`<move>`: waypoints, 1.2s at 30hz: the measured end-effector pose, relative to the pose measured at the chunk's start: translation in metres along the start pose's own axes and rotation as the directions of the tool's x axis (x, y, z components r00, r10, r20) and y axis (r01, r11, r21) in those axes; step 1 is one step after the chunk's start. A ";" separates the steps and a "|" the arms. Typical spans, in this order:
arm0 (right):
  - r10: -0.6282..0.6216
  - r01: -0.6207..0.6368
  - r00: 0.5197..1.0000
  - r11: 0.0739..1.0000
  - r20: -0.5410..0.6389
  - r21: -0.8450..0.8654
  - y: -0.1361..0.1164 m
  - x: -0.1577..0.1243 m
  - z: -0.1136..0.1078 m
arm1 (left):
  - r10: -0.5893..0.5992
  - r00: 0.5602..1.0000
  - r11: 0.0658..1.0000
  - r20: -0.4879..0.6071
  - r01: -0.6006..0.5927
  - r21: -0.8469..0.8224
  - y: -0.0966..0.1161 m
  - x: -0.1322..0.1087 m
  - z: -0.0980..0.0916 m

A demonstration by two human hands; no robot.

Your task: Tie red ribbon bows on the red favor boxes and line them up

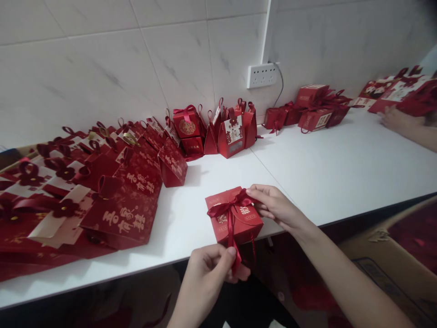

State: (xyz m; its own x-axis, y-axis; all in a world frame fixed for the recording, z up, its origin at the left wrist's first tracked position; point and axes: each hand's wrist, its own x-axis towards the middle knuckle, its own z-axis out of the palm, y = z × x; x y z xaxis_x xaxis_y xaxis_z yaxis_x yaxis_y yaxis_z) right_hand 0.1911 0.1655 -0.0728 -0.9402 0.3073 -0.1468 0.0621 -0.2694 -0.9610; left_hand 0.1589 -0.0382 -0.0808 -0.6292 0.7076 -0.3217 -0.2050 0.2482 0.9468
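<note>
A red gift box (221, 199) with gold lettering sits at the front edge of the white table, a dark red ribbon (230, 223) tied in a bow on its top. Below the box's front side, my left hand (213, 269) pinches a hanging tail of the ribbon between thumb and fingers. My right hand (273, 205) is at the box's right side, its thumb and fingertips closed on the right loop of the bow. A thin cord lies across the right part of the lid.
Many red gift bags (126, 214) crowd the table's left side. More boxes (316, 119) stand along the wall under a power strip (261, 75). Another person's hand (399, 119) touches bags at the far right. A cardboard box (382, 259) is below the table (327, 164).
</note>
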 end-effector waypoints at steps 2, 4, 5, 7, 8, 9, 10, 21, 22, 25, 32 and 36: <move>-0.030 0.028 0.999 0.997 -0.020 -0.072 -0.001 -0.003 0.000 | -0.039 0.998 0.996 0.047 0.042 -0.074 0.002 -0.001 -0.002; -0.033 0.029 0.999 0.990 -0.031 -0.141 -0.002 -0.009 -0.001 | -0.066 0.995 0.994 0.069 0.071 -0.080 0.005 -0.002 -0.003; -0.025 0.019 0.999 0.984 -0.032 -0.177 -0.002 -0.013 -0.003 | -0.071 0.995 0.995 0.072 0.077 -0.070 0.006 -0.002 -0.004; 0.003 -0.007 1.000 0.968 -0.019 -0.251 -0.004 -0.023 -0.005 | -0.064 0.995 0.995 0.075 0.069 -0.068 0.007 -0.004 -0.005; 0.020 -0.022 1.000 0.958 -0.009 -0.286 -0.006 -0.028 -0.006 | -0.050 0.995 0.995 0.081 0.056 -0.080 0.008 -0.004 -0.006; 0.035 -0.034 0.999 0.947 -0.001 -0.318 -0.007 -0.033 -0.006 | -0.030 0.996 0.995 0.089 0.039 -0.096 0.008 -0.005 -0.006; 0.048 -0.043 0.999 0.939 0.006 -0.342 -0.009 -0.037 -0.006 | -0.007 0.995 0.993 0.099 0.019 -0.115 0.008 -0.005 -0.007; 0.074 -0.015 0.980 0.953 0.183 -0.302 -0.007 -0.059 0.008 | 0.078 0.977 0.985 0.198 -0.044 -0.167 0.008 -0.008 -0.015; 0.068 -0.005 0.983 0.939 0.170 -0.345 -0.006 -0.059 0.008 | 0.060 0.972 0.986 0.225 -0.023 -0.165 0.009 -0.010 -0.018; 0.027 0.040 0.993 0.851 0.118 -0.524 -0.006 -0.062 0.009 | -0.092 0.955 0.993 0.282 0.065 0.104 0.019 -0.016 -0.041; 0.041 -0.018 0.999 0.839 0.031 -0.544 -0.020 -0.058 -0.006 | 0.118 0.992 0.813 -0.036 -0.076 0.578 0.072 0.017 -0.088; -0.051 -0.018 0.993 0.831 -0.109 -0.557 -0.017 -0.040 -0.004 | 0.288 0.949 0.768 -0.133 -0.146 0.623 0.084 0.055 -0.067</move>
State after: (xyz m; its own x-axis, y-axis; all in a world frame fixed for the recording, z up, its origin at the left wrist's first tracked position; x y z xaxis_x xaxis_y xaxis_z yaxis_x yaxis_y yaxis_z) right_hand 0.2285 0.1614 -0.0514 -0.9001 0.4184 -0.1218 0.2548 0.2786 -0.9260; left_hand 0.0561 -0.0227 -0.0182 -0.7553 0.6546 -0.0315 0.4013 0.4999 0.7675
